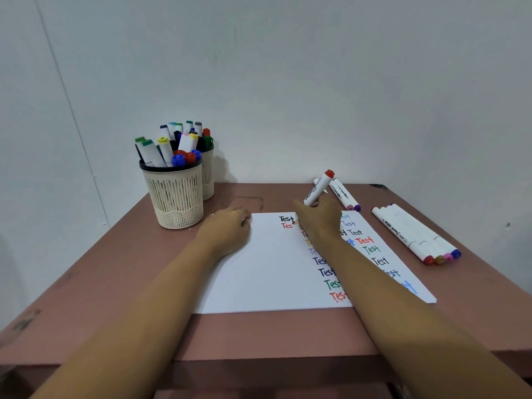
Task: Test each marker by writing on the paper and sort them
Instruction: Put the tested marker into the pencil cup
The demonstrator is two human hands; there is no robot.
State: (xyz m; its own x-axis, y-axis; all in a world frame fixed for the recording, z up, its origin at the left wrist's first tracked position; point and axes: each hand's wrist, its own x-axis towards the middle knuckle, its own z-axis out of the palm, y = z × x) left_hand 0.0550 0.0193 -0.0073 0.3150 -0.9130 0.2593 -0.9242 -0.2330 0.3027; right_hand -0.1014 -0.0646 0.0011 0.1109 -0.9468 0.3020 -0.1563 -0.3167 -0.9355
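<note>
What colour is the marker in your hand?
Red: the marker has a white barrel and red end, clearest in the head view.

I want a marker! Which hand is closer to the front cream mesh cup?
Left. The left hand rests just right of the front cream mesh cup; the right hand is farther right, holding a red-ended white marker over the white paper.

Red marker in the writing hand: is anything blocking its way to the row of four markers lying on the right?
Nothing visible does. Between the red marker, held by the right hand, and the row of four markers there is only flat paper and bare table. Two other markers lie further back, beside that path.
</note>
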